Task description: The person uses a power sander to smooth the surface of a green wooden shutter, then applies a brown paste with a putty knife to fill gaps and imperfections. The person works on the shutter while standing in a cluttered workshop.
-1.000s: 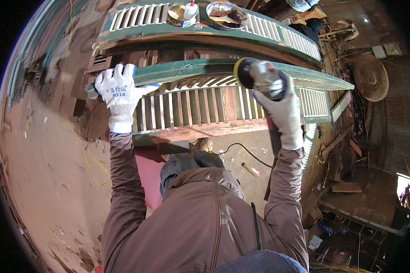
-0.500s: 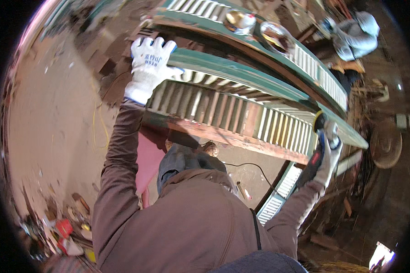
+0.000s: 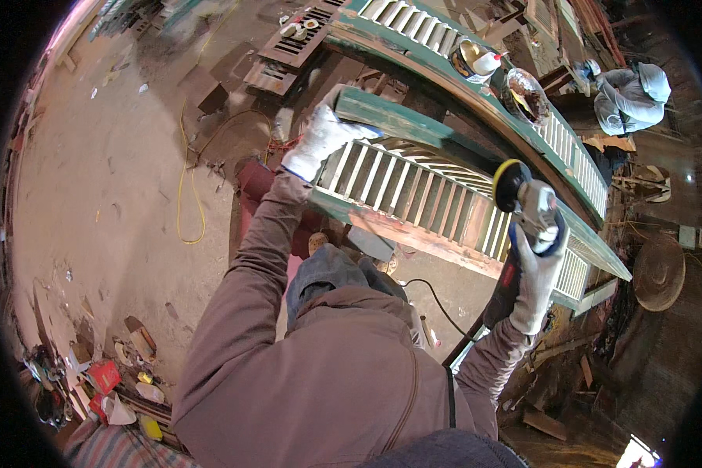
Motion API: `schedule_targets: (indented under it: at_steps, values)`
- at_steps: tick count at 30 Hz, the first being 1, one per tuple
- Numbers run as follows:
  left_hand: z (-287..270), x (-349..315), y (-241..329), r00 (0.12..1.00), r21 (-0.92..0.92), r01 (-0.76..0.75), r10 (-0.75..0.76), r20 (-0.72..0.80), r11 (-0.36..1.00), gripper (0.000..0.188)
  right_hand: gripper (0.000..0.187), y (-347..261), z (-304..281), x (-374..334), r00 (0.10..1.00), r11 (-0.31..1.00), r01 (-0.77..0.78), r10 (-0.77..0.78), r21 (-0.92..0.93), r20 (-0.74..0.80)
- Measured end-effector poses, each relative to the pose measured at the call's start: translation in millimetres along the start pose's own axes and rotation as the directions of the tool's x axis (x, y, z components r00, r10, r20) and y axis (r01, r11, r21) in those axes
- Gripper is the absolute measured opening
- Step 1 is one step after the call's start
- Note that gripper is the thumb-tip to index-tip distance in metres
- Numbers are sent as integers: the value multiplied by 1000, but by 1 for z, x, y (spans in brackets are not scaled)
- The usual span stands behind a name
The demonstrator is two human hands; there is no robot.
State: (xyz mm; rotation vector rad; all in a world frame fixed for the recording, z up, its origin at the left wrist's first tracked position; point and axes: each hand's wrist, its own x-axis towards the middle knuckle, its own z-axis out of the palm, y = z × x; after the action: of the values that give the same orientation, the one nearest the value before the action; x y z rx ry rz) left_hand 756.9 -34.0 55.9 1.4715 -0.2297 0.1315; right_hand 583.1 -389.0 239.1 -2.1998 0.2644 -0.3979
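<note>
Holding an angle grinder (image 3: 536,206) tight in the right hand (image 3: 538,273), by a louvered shutter (image 3: 473,222) just past the knees (image 3: 324,277). Gripping that shutter's left end with the left hand (image 3: 317,142).

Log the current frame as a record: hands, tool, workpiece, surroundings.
left hand: white-gloved, on the left end of the green-framed wooden louvred panel
right hand: white-gloved, gripping the grey-and-black handheld power tool
tool head: round black pad with yellow edge; contact with panel unclear
panel slats: some white, some brown
behind panel: second green louvred frame bearing an open round tin and round bowl
upper right: person in pale blue-grey clothing
</note>
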Motion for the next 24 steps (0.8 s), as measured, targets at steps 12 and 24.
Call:
schedule_targets:
  at_steps: [12,24]
  values:
    - [-1,6,-14,981,23,-188,187,43,982,59,82,-104,126,11,985,968,148,-127,-201,114]
    - [0,11,-11,943,57,-325,328,-53,944,57,84,-167,181,11,953,931,248,-184,-267,241]
